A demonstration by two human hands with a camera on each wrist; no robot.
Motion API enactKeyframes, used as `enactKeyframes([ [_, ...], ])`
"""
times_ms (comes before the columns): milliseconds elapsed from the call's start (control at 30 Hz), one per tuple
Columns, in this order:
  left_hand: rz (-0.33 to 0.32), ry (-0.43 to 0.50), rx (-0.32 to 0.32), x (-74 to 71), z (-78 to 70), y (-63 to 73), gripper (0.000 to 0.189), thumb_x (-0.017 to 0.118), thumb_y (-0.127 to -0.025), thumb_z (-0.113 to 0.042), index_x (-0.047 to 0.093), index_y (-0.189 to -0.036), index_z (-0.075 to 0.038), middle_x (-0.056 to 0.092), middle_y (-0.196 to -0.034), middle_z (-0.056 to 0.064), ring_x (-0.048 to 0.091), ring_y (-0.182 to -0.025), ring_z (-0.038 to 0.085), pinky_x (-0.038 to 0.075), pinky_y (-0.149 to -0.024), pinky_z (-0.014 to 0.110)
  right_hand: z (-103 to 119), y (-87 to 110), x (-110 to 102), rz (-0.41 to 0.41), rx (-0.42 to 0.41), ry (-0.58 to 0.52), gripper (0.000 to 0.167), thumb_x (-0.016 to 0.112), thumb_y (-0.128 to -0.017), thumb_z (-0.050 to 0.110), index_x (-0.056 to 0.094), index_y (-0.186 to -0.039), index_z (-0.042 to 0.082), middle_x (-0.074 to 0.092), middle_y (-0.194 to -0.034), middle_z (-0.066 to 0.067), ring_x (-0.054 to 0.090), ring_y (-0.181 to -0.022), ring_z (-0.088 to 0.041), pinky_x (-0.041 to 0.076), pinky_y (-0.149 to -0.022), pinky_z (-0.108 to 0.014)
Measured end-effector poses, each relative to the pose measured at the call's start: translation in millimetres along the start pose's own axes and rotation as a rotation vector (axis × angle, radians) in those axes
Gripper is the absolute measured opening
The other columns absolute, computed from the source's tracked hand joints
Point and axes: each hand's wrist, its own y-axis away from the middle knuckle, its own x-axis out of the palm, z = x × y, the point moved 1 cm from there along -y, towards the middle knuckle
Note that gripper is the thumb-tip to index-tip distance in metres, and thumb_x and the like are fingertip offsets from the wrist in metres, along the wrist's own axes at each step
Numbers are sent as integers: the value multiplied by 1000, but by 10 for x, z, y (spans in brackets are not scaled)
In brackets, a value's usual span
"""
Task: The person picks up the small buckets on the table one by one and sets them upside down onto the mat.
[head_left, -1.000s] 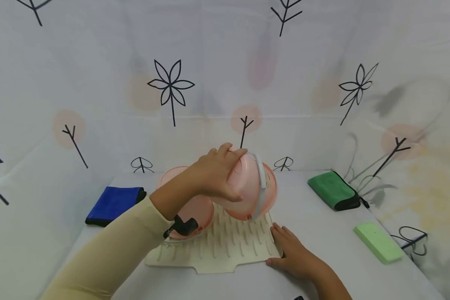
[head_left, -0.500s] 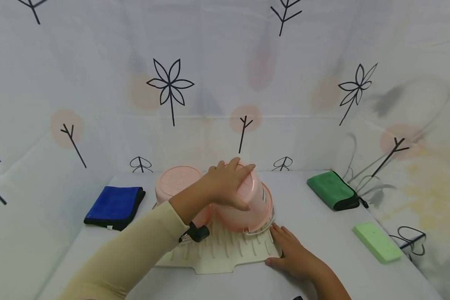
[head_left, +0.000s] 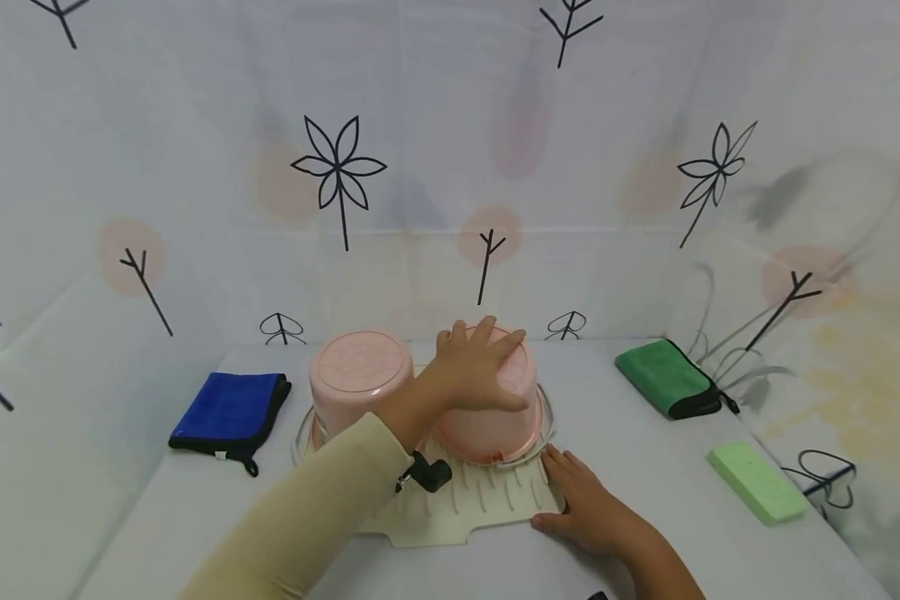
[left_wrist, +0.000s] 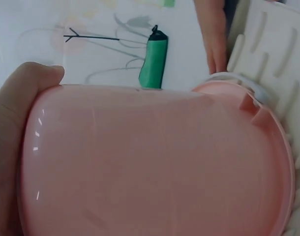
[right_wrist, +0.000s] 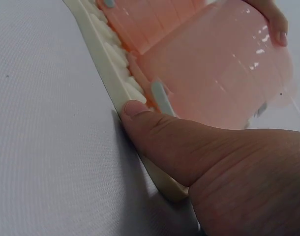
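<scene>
Two pink buckets stand upside down side by side on a cream ridged draining board (head_left: pixel 427 529). My left hand (head_left: pixel 476 371) grips the right bucket (head_left: pixel 483 433) by its upturned base, fingers spread over the top and thumb on the near side. A pale handle lies round its rim on the board. The left bucket (head_left: pixel 362 362) is partly hidden behind my left forearm. My right hand (head_left: pixel 585 508) holds the board's near right corner, the thumb (right_wrist: pixel 155 130) on its front edge and the fingers along its right side.
A folded blue cloth (head_left: pixel 228 408) lies left of the board. Over to the right are a folded green cloth (head_left: pixel 667 375) and a light green sponge (head_left: pixel 756 483). A white patterned sheet (head_left: pixel 420 167) hangs behind the white table (head_left: pixel 630 450).
My left hand has lowered the tilted right bucket onto the board, base up, and shifted slightly right. The left bucket shows more now. My right hand has stayed at the corner.
</scene>
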Motion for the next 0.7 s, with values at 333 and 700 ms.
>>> enactKeyframes([
  [333,52,11,-66,31,-54,-159,100,59,-80,-84,20,-165,-50,20,-172,6,29,-149,50,30,-113,67,-10,-13,-1,2,7,-7,110,79,-85,60,27,-166,8,17,-175,-12,8,-161,-45,16,-124,-70],
  [700,101,58,-107,33,-75,-296,94,58,-82,-81,26,-164,-48,22,-173,8,28,-150,51,28,-115,68,-17,-2,-18,12,14,-15,110,80,-85,60,27,-166,9,17,-176,-11,7,-161,-44,17,-124,-69],
])
